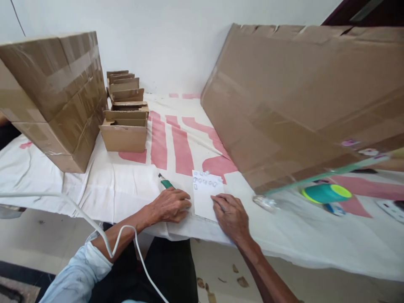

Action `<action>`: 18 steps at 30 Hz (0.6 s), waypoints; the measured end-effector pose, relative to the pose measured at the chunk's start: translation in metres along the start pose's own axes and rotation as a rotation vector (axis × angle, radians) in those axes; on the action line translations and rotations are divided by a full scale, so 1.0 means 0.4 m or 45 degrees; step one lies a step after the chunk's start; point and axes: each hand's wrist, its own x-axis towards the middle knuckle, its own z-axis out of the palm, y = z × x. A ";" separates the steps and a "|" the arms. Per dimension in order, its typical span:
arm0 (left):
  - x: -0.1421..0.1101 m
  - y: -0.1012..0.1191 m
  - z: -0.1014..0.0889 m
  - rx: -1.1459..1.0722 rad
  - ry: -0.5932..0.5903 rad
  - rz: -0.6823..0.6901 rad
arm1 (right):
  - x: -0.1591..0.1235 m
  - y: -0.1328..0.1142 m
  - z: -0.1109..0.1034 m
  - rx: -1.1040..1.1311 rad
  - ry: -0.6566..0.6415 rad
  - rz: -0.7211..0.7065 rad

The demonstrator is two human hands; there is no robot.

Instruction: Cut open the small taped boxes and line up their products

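Note:
A small white sheet of paper [205, 204] lies near the table's front edge, with rows of small dark outlined marks on its upper part. My right hand [232, 214] rests over its right side, fingers bent together around a slim dark pen, mostly hidden. To the left of the paper, my left hand [173, 205] lies on the cloth with its fingers curled in. A green-handled tool [166, 182] with a dark tip pokes out beyond the left knuckles. Its near end is hidden, so whether the left fingers grip it is unclear.
Stacked cardboard boxes [69, 92] stand at the left, beside a row of open small boxes [124, 138]. A large cardboard panel [303, 97] leans at the right. A teal and yellow tape roll [326, 193] lies near it. A white cable [78, 209] crosses my left forearm.

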 end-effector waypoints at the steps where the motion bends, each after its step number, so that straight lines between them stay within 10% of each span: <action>1: -0.015 0.003 -0.004 -0.012 0.010 -0.032 | -0.001 0.001 0.002 -0.012 -0.010 0.025; 18: -0.279 0.027 0.034 -0.159 0.507 -0.638 | 0.009 0.009 0.039 -0.091 0.047 0.066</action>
